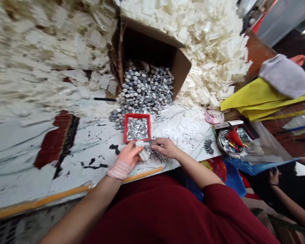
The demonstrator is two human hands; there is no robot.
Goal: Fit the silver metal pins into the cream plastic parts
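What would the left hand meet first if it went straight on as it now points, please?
Probably the right hand, just past the white piece that the left hand holds; depth is unclear.

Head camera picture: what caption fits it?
Left hand holds a white part, right hand close by, near a red tray.

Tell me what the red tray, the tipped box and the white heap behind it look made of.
The red tray looks like glossy moulded plastic, holding shiny metal bits. The tipped box is matte brown cardboard, with a folded flap. The white heap seems to be small dull cream plastic pieces, though blur leaves that open. The left hand holds one white piece.
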